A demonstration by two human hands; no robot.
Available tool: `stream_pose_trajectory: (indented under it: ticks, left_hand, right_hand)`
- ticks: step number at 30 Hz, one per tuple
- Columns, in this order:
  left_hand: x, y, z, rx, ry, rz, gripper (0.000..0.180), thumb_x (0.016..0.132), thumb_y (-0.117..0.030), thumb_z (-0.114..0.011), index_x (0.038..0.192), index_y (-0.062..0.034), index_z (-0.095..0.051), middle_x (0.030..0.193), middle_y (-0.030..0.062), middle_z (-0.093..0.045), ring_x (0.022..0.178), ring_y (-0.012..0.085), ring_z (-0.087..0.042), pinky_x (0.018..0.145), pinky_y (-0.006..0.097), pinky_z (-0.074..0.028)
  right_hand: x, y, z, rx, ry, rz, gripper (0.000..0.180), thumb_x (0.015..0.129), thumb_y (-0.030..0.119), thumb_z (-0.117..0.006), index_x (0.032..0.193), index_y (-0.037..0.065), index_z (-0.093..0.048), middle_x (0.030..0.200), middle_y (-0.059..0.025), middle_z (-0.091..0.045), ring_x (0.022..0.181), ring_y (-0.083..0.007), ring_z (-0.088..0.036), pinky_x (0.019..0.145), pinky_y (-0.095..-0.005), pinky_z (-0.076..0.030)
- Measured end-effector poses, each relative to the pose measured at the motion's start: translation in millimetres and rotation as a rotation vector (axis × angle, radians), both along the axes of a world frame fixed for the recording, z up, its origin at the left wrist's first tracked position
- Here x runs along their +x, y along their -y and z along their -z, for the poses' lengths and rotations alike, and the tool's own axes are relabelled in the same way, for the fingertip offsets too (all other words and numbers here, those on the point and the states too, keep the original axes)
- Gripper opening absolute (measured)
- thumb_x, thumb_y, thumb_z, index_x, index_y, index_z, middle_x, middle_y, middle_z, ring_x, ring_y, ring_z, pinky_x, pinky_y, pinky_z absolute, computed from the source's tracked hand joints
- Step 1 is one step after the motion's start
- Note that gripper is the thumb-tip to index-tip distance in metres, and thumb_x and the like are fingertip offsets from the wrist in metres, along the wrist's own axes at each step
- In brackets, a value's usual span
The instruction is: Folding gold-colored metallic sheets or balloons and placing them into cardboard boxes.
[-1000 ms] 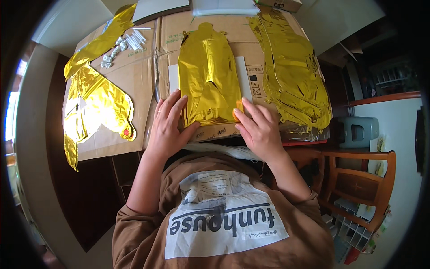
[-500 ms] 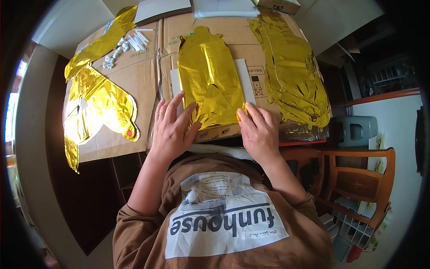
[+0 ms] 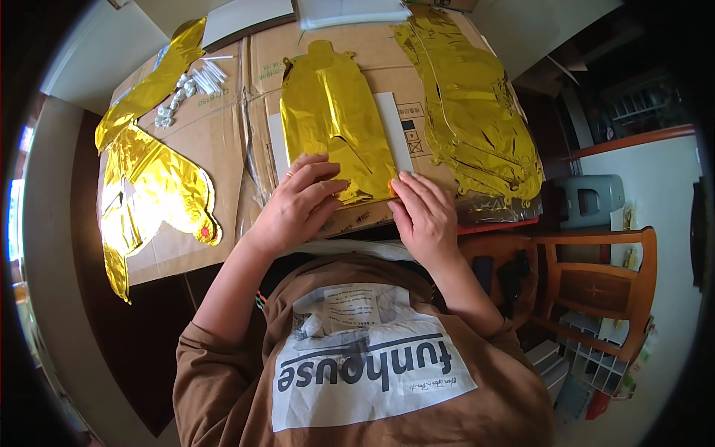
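Nearest the camera: person's brown shirt w/ a white printed panel, forearms coming up from the lower edge. Both hands rest at the near edge of the cardboard sheet point(image 3: 223, 134), which covers the dark table point(image 3: 149, 328).

Left hand point(image 3: 298, 205): open, fingers spread & flat, palm down, pressing the near left part of the flattened gold foil balloon point(image 3: 335, 127). Not gripping, just pinning it. Fingertips point toward the balloon's folded-over near flap.

Right hand point(image 3: 424, 212): open too, fingers together & flat, fingertips at the balloon's near right corner, touching a small orange bit point(image 3: 392, 188) at the foil edge. Can't tell what that bit is; too small.

The gold foil balloon lies approx. in the middle of the cardboard, lengthwise away from the person, near end folded, far end w/ a small tab near the far edge. It sits on a white flat sheet point(image 3: 395, 127) that shows on both its sides.

Left side of the cardboard: 2nd gold foil piece point(image 3: 160, 186), crumpled, w/ a small red spot at its near tip, overhanging the left edge. Beyond it, a long gold foil strip point(image 3: 160, 78) runs toward the far left corner, w/ a cluster of small white plastic straws point(image 3: 186, 86) just beside it.

Right side: stack of gold foil balloons point(image 3: 477, 119), wrinkled, reaching from the far edge to the near right corner.

Far edge: white sheets point(image 3: 350, 11), partly cut off by the frame.

Off the table, to the right: wooden chair point(image 3: 596, 283) & a grey-green plastic stool point(image 3: 588, 201).
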State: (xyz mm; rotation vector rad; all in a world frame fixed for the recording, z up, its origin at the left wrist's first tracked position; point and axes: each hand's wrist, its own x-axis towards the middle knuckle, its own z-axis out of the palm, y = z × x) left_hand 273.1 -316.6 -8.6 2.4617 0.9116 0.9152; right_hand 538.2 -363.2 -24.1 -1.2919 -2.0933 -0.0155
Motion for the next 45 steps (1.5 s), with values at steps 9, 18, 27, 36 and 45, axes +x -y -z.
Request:
stream_pose_trajectory:
  ticks: [9,18,27,36,45]
  left_hand:
    - [-29.4,42.3,-7.6,-0.054,-0.079,-0.291,0.056,0.077,-0.017,-0.086,0.128,-0.0043,-0.065,0.134,0.0189,-0.061,0.131,0.0421,-0.056,0.109,0.053,-0.046]
    - [-29.0,63.4,-1.8,0.102,-0.182,-0.339,0.047,0.081,-0.02,-0.083,0.124,-0.0053,-0.068,0.13,0.0168,-0.063,0.129,0.0386,-0.059,0.112,0.053,-0.045]
    - [-22.9,65.6,8.7,0.156,-0.168,-0.196,0.046,0.078,-0.018,-0.084,0.12,-0.0037,-0.07,0.128,0.0152,-0.065,0.125,0.036,-0.062,0.109,0.05,-0.049]
    - [-22.9,68.2,12.7,0.239,-0.149,-0.169,0.04,0.077,-0.012,-0.084,0.114,-0.0047,-0.073,0.121,0.0125,-0.069,0.117,0.0335,-0.068,0.103,0.047,-0.053]
    - [-20.2,68.7,14.9,0.373,-0.17,-0.176,0.033,0.077,-0.01,-0.083,0.109,-0.0048,-0.073,0.116,0.0097,-0.072,0.113,0.0286,-0.07,0.095,0.041,-0.057]
  right_hand:
    - [7.1,1.8,-6.1,-0.041,-0.011,-0.033,0.034,0.09,0.01,-0.074,0.123,0.005,-0.07,0.12,-0.0112,-0.072,0.117,-0.028,-0.067,0.098,-0.0421,-0.05]
    - [13.4,10.6,-0.8,0.017,0.032,-0.088,0.029,0.087,0.006,-0.075,0.116,0.004,-0.072,0.122,-0.0123,-0.069,0.116,-0.0309,-0.065,0.098,-0.0447,-0.05]
    - [19.8,17.0,-1.2,0.047,0.083,-0.137,0.036,0.087,0.007,-0.075,0.122,0.003,-0.069,0.128,-0.0132,-0.066,0.118,-0.0293,-0.064,0.094,-0.0428,-0.05]
    - [31.0,24.7,14.8,0.256,0.209,-0.159,0.026,0.092,0.014,-0.071,0.116,0.006,-0.074,0.121,-0.0102,-0.071,0.104,-0.0235,-0.067,0.084,-0.0381,-0.048]
    - [37.3,20.3,23.8,0.369,0.219,-0.186,0.02,0.093,0.015,-0.068,0.11,0.007,-0.074,0.117,-0.0085,-0.072,0.105,-0.0232,-0.068,0.084,-0.038,-0.047]
